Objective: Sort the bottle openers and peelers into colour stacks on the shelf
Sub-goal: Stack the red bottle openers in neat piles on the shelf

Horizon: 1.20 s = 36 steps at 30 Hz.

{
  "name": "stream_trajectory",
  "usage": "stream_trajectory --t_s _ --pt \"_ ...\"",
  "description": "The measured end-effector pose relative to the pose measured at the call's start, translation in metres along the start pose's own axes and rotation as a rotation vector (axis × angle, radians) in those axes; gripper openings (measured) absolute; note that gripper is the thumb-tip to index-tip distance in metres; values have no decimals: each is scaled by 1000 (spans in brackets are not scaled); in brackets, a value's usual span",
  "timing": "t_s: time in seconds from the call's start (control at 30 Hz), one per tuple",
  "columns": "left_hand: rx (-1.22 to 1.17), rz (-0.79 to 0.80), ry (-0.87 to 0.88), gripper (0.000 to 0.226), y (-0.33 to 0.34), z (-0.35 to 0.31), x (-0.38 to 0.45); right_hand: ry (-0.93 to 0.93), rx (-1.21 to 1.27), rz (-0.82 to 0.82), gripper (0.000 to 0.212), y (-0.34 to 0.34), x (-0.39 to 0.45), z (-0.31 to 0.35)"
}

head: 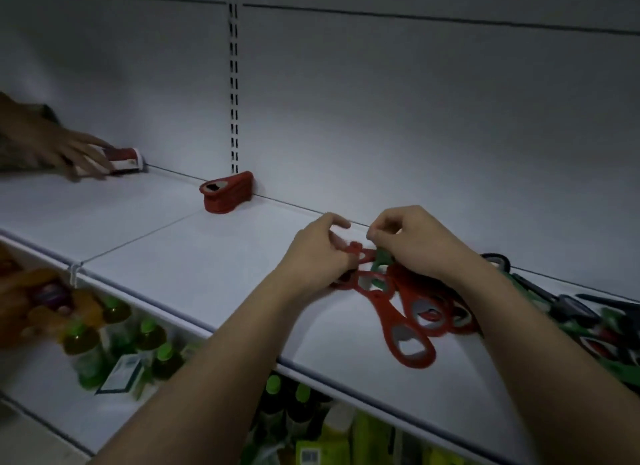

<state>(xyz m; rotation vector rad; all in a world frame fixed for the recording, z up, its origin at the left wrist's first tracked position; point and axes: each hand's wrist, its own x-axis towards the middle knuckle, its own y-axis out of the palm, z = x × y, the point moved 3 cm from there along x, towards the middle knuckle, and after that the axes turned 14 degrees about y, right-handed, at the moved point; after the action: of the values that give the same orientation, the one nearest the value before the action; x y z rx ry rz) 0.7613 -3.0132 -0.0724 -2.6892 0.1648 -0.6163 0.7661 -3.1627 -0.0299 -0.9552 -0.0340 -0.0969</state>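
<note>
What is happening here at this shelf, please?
A person is sorting plastic kitchen tools on a white shelf. The left hand and the right hand both pinch pieces at the top of a tangled pile of red openers mixed with a green one. One neat red stack stands against the back wall. More unsorted green and dark tools lie at the right. Another person's hand reaches a package at far left.

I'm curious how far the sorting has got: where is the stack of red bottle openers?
In the head view the red stack sits left of centre at the back of the shelf, against the back panel below the slotted upright, left of both hands.
</note>
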Motion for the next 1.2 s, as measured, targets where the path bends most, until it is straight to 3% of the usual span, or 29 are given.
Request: stream_trajectory --t_s 0.2,0.37,0.57,0.73,0.83,1.03,1.1,1.2 --pt "-117 -27 119 47 -3 2 2 -32 -106 -38 15 2 -6 -8" --pt "-228 -270 113 39 -15 7 7 -61 -104 39 14 -2 -21 -2" --pt "-390 -319 66 28 -18 13 13 -46 -335 166 50 12 -28 6" --pt "-592 -393 31 24 -23 11 17 -57 -293 210 29 18 -25 13" --pt "-594 -408 30 23 -24 9 15 -88 -151 169 21 6 -26 14" --pt "-581 -238 -59 25 -16 9 23 -69 333 -189 7 -32 -12 -4" --pt "-604 -126 -76 25 -9 7 23 -32 511 -173 7 -32 -7 -6" --pt "-595 -2 -73 35 -4 3 21 15 714 -12 13 -20 -5 -1"
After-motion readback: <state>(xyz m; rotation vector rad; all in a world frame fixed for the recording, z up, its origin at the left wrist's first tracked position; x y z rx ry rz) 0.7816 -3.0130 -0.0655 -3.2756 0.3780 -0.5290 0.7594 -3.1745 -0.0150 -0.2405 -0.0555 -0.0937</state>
